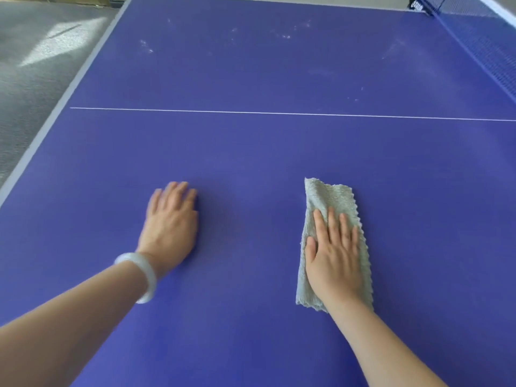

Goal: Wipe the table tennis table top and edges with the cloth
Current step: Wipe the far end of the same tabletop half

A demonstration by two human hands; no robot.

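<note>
Blue table (251, 152): right hand (333, 261) flat on cloth (329, 196).

The blue table tennis table (251, 152) fills the view, with a thin white line (279, 113) across it and pale dusty marks (284, 36) toward 12 o'clock. A grey cloth (329, 196) lies flat on it at 4 o'clock, and the left hand (170, 224) rests flat on the bare top at 8 o'clock.
</note>
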